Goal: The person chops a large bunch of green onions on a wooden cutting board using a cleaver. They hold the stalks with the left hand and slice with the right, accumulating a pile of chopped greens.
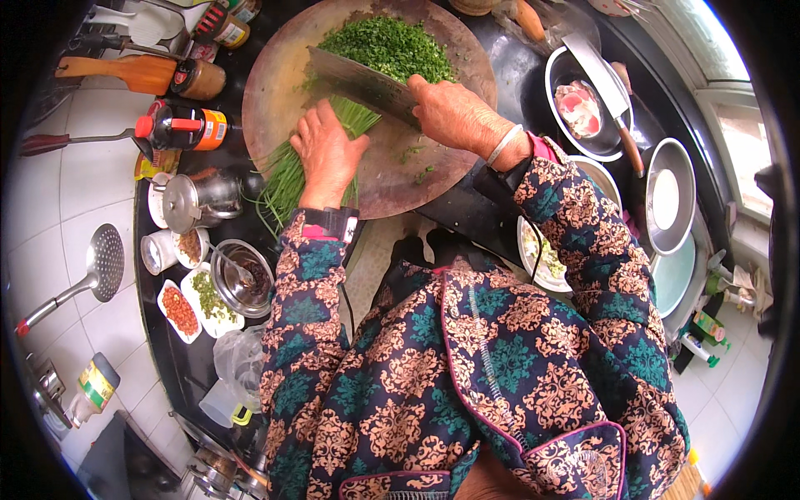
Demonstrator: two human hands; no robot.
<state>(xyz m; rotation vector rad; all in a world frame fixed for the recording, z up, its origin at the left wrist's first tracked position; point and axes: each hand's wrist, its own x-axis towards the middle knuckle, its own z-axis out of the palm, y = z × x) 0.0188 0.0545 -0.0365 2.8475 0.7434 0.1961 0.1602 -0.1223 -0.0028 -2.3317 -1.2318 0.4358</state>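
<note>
A round wooden chopping board lies on the dark counter before me. My left hand presses down on a bundle of green chives, whose cut ends stick out past my fingers toward the blade. In my right hand is a wide Chinese cleaver, its handle hidden in my grip. The blade stands slantwise between the bundle and a heap of finely chopped chives at the far side of the board. A few green bits lie on the bare wood near my right wrist.
To the right, a second cleaver rests across a bowl of raw meat, beside a metal basin. At left stand a sauce bottle, a metal pot, a steel bowl with a spoon, and dishes of peanuts and chopped greens.
</note>
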